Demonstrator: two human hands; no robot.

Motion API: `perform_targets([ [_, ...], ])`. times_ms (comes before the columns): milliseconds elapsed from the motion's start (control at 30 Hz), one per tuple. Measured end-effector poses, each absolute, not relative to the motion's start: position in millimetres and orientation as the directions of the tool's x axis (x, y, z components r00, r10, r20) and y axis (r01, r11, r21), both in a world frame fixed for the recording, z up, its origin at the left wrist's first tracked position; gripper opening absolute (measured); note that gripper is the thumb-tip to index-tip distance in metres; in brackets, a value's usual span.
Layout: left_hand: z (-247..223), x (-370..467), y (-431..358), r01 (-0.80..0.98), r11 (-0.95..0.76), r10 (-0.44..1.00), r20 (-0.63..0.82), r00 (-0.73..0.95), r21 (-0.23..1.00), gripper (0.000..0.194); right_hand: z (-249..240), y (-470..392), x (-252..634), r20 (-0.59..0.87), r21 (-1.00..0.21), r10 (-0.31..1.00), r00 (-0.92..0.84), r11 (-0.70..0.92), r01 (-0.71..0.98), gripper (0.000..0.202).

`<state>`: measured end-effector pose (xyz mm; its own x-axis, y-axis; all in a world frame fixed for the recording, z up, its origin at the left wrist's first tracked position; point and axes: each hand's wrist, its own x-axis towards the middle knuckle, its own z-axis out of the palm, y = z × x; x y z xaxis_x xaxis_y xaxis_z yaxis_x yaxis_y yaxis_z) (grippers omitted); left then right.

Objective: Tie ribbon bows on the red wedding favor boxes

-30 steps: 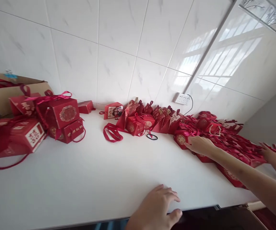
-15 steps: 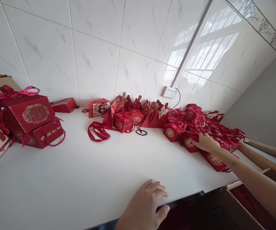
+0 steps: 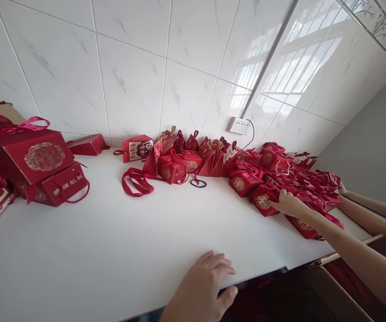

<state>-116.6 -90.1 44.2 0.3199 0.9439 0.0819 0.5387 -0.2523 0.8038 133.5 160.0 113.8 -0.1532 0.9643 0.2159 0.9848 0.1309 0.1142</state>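
Note:
My left hand (image 3: pixel 203 286) lies at the near edge of the white table (image 3: pixel 166 241), fingers spread, holding nothing. Reaching to the right, my right hand (image 3: pixel 290 205) grips a red gift box (image 3: pixel 261 200) with a gold round emblem, thumb on its near side and fingers over the top. That box stands at the front of a heap of similar red boxes with ribbons. Another red box (image 3: pixel 303 226) sits just under my right forearm. A red box with a bow (image 3: pixel 243 184) is behind and left of the gripped one.
Large red boxes (image 3: pixel 47 156) are stacked at the left. Along the tiled wall stand several red triangular boxes (image 3: pixel 206 156), with a loose ribbon (image 3: pixel 137 182) and a black hair tie (image 3: pixel 198 183) before them. Another person's hands (image 3: pixel 342 188) touch boxes at far right. An open carton (image 3: pixel 340 290) stands below the edge.
My right hand has drawn the gift box slightly left, away from the heap. The other person's hand at the right now has hold of a red box. My left hand stays put.

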Motion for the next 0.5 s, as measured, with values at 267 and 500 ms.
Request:
perform_targets([
  [267, 36, -115, -87, 0.522, -0.369, 0.923, 0.237, 0.302, 0.769, 0.033, 119, 108, 93, 0.283, 0.242, 0.867, -0.41, 0.349, 0.905, 0.067],
  [500, 39, -118, -94, 0.408, -0.473, 0.878, 0.454, 0.148, 0.781, 0.03, 128, 81, 12, 0.532, 0.218, 0.359, -0.767, 0.817, 0.534, 0.068],
])
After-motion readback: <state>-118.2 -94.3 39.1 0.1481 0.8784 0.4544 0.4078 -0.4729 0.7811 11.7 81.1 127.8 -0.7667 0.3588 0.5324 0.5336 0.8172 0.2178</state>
